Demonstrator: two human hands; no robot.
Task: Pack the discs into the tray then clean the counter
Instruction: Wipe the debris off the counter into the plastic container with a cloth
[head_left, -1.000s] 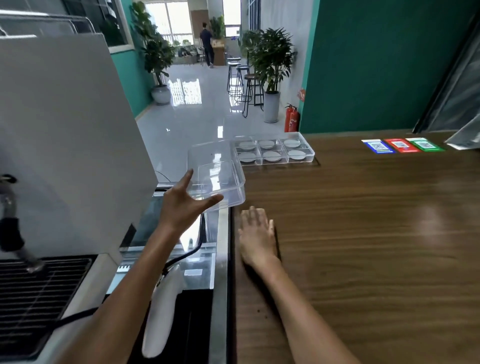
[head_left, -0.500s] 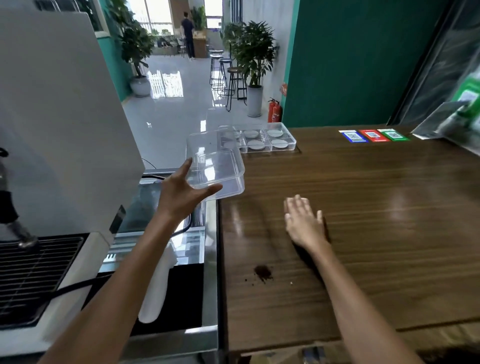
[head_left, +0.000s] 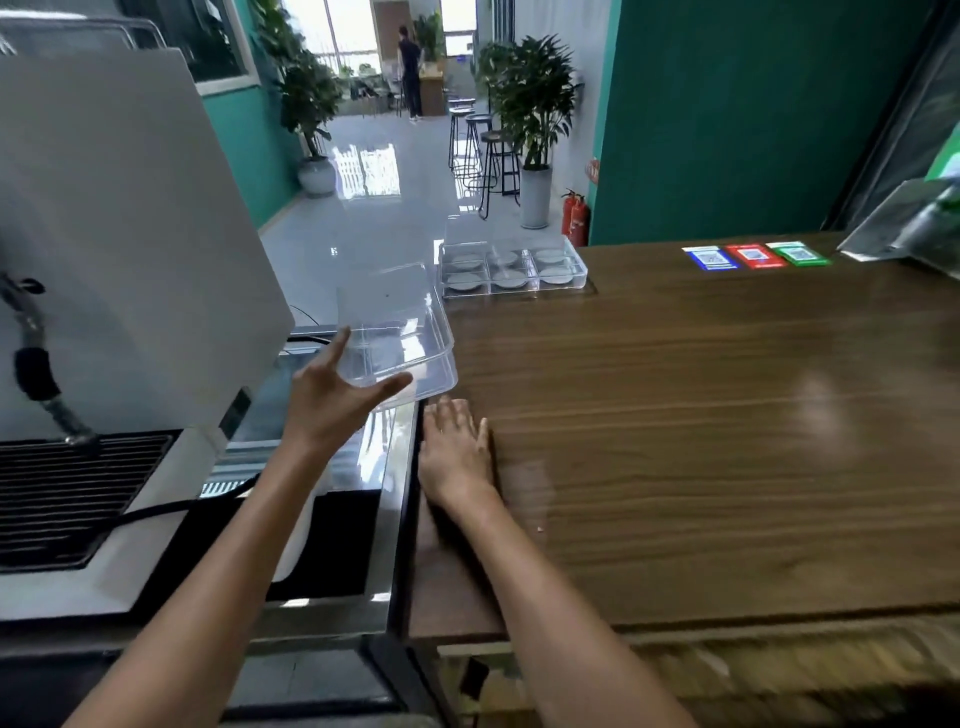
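A clear bin (head_left: 397, 343) was held by the left hand (head_left: 332, 402) just off the left edge of the counter (head_left: 701, 415), its rim level with or slightly above the counter top; the thumb and fingers (head_left: 337, 345) were spread wide and cupped against the bin's near wall and underside rather than curled round it. The right hand (head_left: 454, 452) was laid flat on the counter at that same edge, just below the bin, fingers straight and pressed together, as if crumbs were being swept toward the bin. The tray (head_left: 514, 267) with its discs (head_left: 509, 278), apparently one in each of six compartments, sat at the far left corner of the counter, well apart from both hands, so the packing was judged done and the cleaning under way. The main risk was seen in the open-handed hold: the smooth plastic bin could be tipped or dropped onto the floor beside the counter if it was nudged by the sweeping hand. Crumbs could also be pushed into the gap between the counter edge and the bin if the rim was held too high or too far off. A small pale speck (head_left: 540, 529) near the right forearm could be missed by the sweep.
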